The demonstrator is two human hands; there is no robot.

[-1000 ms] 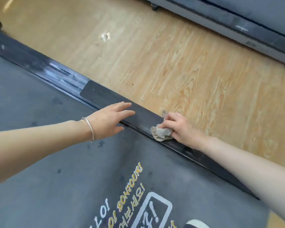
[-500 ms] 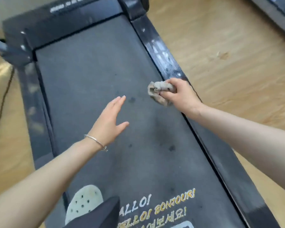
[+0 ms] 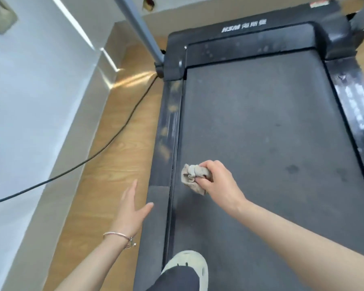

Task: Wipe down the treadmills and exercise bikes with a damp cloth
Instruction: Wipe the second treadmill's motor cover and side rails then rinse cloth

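- cable (image 3: 105, 148) trails over the wooden floor (image 3: 118, 164), well out past the left hand.
- left hand (image 3: 130, 208) hangs open, fingers spread, empty, over the floor just beside the left side rail (image 3: 166, 131); a bracelet (image 3: 118, 236) circles its wrist.
- that rail, ahead of the left hand, looks smudged and seems not yet wiped.
- cloth (image 3: 192, 177) is bunched in the right hand (image 3: 216, 183), pinched between thumb and fingers, over the left edge of the treadmill (image 3: 261, 122) belt, close by that rail; whether it touches the belt i cannot tell.
- a shoe (image 3: 187, 267) stands on the belt, nearer the body than both hands.
- right side rail (image 3: 353, 101), far beyond the right hand, shows pale streaks, likely wiped.
- half a second ago the cloth was at the right rail; it has crossed to the left side, and the left hand has swung out over the floor.
- no exercise bikes in view; much seems left.
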